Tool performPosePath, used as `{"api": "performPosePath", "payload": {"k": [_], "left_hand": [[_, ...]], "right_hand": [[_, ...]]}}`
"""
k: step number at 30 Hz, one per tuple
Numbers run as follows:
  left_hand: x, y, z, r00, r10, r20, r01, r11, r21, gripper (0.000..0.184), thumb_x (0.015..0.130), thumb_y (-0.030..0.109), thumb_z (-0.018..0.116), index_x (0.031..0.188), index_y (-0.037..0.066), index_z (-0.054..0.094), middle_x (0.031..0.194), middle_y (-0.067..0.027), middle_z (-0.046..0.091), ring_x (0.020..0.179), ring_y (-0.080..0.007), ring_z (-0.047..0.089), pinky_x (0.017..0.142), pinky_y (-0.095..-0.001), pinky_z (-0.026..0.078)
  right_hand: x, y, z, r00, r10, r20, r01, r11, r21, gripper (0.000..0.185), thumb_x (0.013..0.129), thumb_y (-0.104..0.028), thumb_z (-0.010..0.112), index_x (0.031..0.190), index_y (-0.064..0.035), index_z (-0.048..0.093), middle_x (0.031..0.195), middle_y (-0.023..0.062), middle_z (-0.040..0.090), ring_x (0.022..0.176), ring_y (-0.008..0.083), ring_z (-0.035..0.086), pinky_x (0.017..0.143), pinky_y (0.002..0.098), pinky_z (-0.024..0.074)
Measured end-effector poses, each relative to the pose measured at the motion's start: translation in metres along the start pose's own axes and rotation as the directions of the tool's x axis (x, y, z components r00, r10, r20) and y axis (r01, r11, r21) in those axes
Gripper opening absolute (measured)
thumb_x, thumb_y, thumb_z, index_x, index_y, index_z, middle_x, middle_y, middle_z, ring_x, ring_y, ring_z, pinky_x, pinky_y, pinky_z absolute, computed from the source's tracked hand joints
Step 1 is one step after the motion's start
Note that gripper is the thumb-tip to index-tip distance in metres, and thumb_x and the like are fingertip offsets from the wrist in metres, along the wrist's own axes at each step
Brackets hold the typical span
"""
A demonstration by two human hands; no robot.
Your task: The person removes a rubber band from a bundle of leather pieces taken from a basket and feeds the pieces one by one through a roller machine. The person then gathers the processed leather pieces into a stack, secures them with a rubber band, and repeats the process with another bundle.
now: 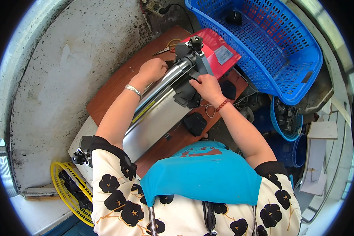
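Head view: black pieces (78,192) in yellow basket (58,190), another in blue crate (246,50).

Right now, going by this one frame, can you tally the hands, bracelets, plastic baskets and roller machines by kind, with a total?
Hands: 2 (left hand, right hand)
Bracelets: 2 (silver bracelet, red beaded bracelet)
Plastic baskets: 3 (large blue basket, small blue basket, yellow basket)
Roller machines: 1 (roller machine, under the hands)
Total: 8

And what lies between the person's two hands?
In the head view, a shiny metal roller runs between left hand and right hand, with dark pieces beside the latter.
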State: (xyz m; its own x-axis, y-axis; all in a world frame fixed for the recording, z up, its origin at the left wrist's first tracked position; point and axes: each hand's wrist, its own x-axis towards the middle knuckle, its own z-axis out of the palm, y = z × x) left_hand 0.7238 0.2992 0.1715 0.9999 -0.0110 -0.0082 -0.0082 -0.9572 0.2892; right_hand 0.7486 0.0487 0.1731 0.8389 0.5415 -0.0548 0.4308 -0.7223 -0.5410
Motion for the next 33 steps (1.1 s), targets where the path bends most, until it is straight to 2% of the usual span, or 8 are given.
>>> {"api": "performPosePath", "payload": {"k": [2,6,9,13,17,20,23,33], "left_hand": [[0.006,-0.001,0.003,0.967,-0.128,0.22,0.189,0.941,-0.282,0.04,0.087,0.032,0.048,0.095,0.0,0.069,0.103,-0.0224,0.067,0.097,-0.0376,0.063,0.086,-0.043,0.049],[0.009,0.003,0.004,0.948,-0.233,0.214,0.288,0.916,-0.278,0.037,0.087,0.031,0.05,0.094,0.0,0.07,0.104,-0.0235,0.067,0.098,-0.0363,0.064,0.086,-0.0417,0.048],[0.005,0.001,0.002,0.965,-0.228,0.132,0.261,0.896,-0.358,0.03,0.084,0.023,0.056,0.104,0.004,0.069,0.099,-0.0215,0.067,0.095,-0.0354,0.064,0.083,-0.0421,0.049],[0.0,0.003,-0.003,0.931,-0.32,-0.173,0.262,0.92,-0.292,0.052,0.079,0.011,0.065,0.13,0.016,0.054,0.089,-0.0143,0.064,0.088,-0.0327,0.064,0.076,-0.0439,0.05],[-0.013,0.016,-0.012,0.871,0.193,-0.452,-0.138,0.979,0.152,0.048,0.08,0.008,0.061,0.126,0.02,0.06,0.098,-0.015,0.063,0.089,-0.0324,0.065,0.079,-0.046,0.052],[0.006,-0.003,0.011,0.999,-0.019,0.026,0.023,0.986,-0.167,0.019,0.082,0.016,0.06,0.087,0.006,0.074,0.09,-0.0197,0.067,0.083,-0.0318,0.065,0.077,-0.042,0.051],[0.018,-0.012,0.012,0.956,-0.104,0.275,0.218,0.878,-0.427,0.026,0.085,0.019,0.055,0.088,-0.002,0.069,0.085,-0.0221,0.067,0.081,-0.0314,0.065,0.076,-0.0397,0.049],[0.011,0.014,0.003,0.936,-0.284,0.207,0.337,0.894,-0.295,0.036,0.087,0.031,0.054,0.088,-0.002,0.069,0.094,-0.0226,0.068,0.089,-0.035,0.065,0.083,-0.0411,0.048]], "right_hand": [[0.006,-0.004,0.002,1.0,0.025,-0.014,-0.024,0.999,0.027,0.04,0.085,-0.036,0.065,0.078,0.0024,0.069,0.077,0.0234,0.065,0.082,0.0404,0.064,0.073,0.047,0.0511],[0.005,-0.005,0.003,0.998,0.012,-0.067,0.0,0.986,0.166,0.037,0.085,-0.034,0.067,0.085,0.0021,0.071,0.078,0.0217,0.067,0.08,0.0366,0.066,0.073,0.0437,0.0525],[-0.007,0.0,-0.01,0.977,0.104,0.186,-0.169,0.908,0.383,0.035,0.084,-0.031,0.068,0.089,0.003,0.072,0.077,0.0195,0.069,0.075,0.0317,0.068,0.072,0.0401,0.0532],[-0.007,0.02,-0.001,1.0,-0.021,-0.004,0.021,0.949,0.315,0.034,0.083,-0.029,0.069,0.082,0.0047,0.071,0.074,0.0192,0.068,0.071,0.0306,0.068,0.072,0.0392,0.053],[0.001,0.015,0.003,0.998,0.064,-0.008,-0.059,0.955,0.292,0.033,0.083,-0.03,0.069,0.079,0.003,0.071,0.075,0.0212,0.067,0.075,0.0337,0.068,0.072,0.0415,0.0524],[0.007,0.003,0.004,0.995,0.053,-0.086,-0.042,0.992,0.117,0.036,0.083,-0.033,0.07,0.076,0.0028,0.07,0.077,0.0224,0.067,0.078,0.0367,0.066,0.072,0.0441,0.0516],[0.004,0.001,0.001,0.991,0.102,-0.091,-0.092,0.99,0.11,0.039,0.084,-0.036,0.07,0.075,0.0026,0.069,0.078,0.022,0.067,0.08,0.0378,0.066,0.072,0.0451,0.0512],[0.008,-0.002,0.011,0.981,0.08,-0.176,-0.034,0.967,0.253,0.036,0.084,-0.035,0.07,0.079,0.0007,0.069,0.079,0.021,0.067,0.08,0.0372,0.065,0.072,0.0431,0.0514]]}}
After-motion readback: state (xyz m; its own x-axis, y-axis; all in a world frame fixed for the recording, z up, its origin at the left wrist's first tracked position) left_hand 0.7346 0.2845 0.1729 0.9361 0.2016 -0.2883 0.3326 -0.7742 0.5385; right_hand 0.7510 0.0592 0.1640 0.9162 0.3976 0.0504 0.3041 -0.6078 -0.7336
